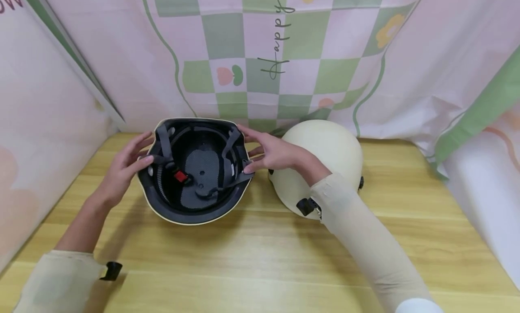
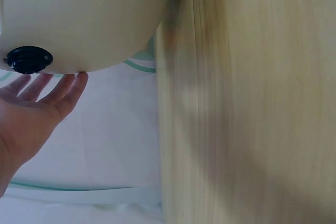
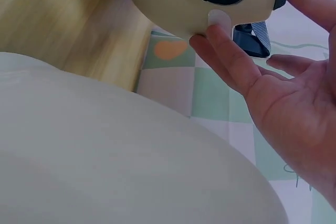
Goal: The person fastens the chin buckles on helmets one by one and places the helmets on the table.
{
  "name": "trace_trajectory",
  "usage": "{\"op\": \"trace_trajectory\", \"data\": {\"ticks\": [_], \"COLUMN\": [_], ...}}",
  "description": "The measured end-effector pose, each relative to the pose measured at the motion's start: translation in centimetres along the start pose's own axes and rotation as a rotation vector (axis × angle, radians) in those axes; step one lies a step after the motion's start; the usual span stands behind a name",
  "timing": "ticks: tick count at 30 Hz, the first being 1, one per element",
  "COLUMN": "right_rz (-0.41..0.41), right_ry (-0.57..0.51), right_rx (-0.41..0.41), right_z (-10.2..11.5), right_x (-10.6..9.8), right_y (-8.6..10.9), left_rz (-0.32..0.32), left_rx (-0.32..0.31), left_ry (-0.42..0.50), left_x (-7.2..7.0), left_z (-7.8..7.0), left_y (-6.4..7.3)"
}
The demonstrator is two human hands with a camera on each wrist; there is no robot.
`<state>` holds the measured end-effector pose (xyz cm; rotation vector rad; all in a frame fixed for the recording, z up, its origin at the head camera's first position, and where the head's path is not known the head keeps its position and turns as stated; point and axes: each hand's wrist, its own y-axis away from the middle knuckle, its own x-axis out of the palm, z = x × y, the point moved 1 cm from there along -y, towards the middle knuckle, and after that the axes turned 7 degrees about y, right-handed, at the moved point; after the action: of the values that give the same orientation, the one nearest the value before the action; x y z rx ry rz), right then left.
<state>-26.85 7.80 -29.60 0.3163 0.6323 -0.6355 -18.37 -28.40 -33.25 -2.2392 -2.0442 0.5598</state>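
Note:
A cream helmet (image 1: 199, 215) is turned with its black inside facing up, showing grey chin straps and a red buckle (image 1: 180, 176). My left hand (image 1: 121, 168) holds its left side, thumb at the rim and fingers against the outer shell. In the left wrist view, those fingers touch the shell (image 2: 94, 19) below a black round fitting. On the opposite side my right hand (image 1: 273, 153) grips the rim, its thumb by a strap. The right wrist view has fingers on the shell (image 3: 163, 3) near a black fitting. The helmet's underside is hidden in the head view.
A second cream helmet (image 1: 325, 146) sits dome up on the wooden table (image 1: 252, 268), just right of the first and partly behind my right forearm. A checked, printed curtain (image 1: 264, 42) hangs along the back, with pale cloth at both sides.

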Motion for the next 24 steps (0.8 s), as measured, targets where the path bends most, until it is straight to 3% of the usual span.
{"op": "trace_trajectory", "data": {"ticks": [24], "right_rz": [-0.046], "right_ry": [-0.004], "right_rx": [0.007], "right_z": [-0.48], "right_x": [0.82], "right_y": [0.46], "left_rz": [0.028], "left_rx": [0.068], "left_ry": [-0.209], "left_x": [0.27], "left_z": [-0.79], "left_y": [-0.16]}}
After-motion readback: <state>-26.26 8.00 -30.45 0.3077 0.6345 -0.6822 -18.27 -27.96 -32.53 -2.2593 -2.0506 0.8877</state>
